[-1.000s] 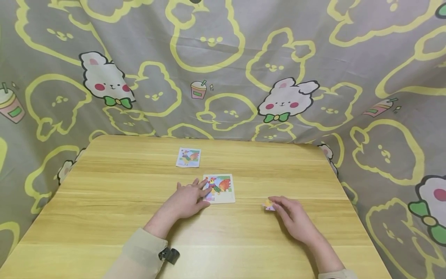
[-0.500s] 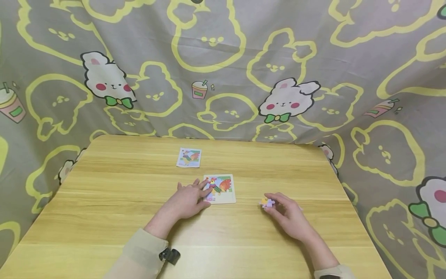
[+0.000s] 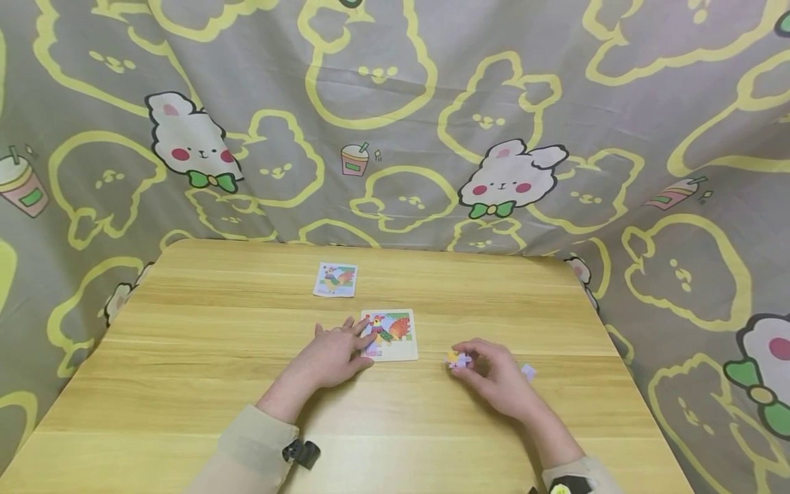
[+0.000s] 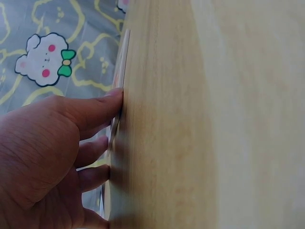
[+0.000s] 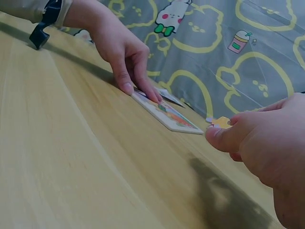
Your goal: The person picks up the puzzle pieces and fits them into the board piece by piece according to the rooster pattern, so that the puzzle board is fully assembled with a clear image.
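A rooster jigsaw puzzle in a pale tray (image 3: 404, 352) lies on the table, with bare spots along its lower part. My left hand (image 3: 333, 353) rests on the left side of it, fingers spread over the picture and thumb by the near corner. To the right of the tray, my right hand (image 3: 496, 377) pinches a yellow and lilac puzzle piece (image 3: 457, 359) between thumb and fingers. In the right wrist view this puzzle piece (image 5: 220, 122) is held above the tabletop, its lower part hidden by the thumb. Another lilac puzzle piece (image 3: 528, 372) lies just right of the right hand.
Behind the tray, a square picture card (image 3: 336, 280) with the same rooster lies on the wooden table (image 3: 204, 343). A grey curtain (image 3: 395, 137) with rabbit prints hangs around the table's far and side edges.
My right hand has picked the yellow and lilac puzzle piece up and moved left with it towards the tray, uncovering the other lilac piece. The left hand stays where it was.
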Tool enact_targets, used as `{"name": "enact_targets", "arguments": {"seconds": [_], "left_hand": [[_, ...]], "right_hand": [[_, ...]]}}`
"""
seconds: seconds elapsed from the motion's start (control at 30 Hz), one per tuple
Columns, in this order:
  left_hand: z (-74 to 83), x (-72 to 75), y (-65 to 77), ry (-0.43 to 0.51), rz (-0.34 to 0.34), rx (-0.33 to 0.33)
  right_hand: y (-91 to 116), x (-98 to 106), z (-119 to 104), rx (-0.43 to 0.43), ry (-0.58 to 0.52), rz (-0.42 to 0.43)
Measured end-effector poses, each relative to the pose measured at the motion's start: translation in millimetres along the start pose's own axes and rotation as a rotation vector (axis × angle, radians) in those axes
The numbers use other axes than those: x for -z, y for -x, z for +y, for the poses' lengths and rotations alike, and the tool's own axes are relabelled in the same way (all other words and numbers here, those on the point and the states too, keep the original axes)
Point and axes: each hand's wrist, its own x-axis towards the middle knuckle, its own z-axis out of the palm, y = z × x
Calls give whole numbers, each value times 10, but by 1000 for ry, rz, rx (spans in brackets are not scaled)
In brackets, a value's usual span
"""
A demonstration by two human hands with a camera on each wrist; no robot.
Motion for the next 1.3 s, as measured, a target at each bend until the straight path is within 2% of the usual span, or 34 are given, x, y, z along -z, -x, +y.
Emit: {"name": "enact_targets", "arguments": {"seconds": [0.27, 0.53, 0.87, 1.3], "left_hand": [[10, -5, -1, 16, 7, 1], [15, 1, -2, 18, 5, 2], [16, 4, -7, 4, 5, 10], [19, 17, 0, 0, 2, 18]], "right_hand": [[-120, -115, -22, 51, 77, 1], [-255, -240, -90, 91, 108, -21], [-458, -461, -190, 101, 155, -55], [-675, -729, -171, 93, 270, -117]]}}
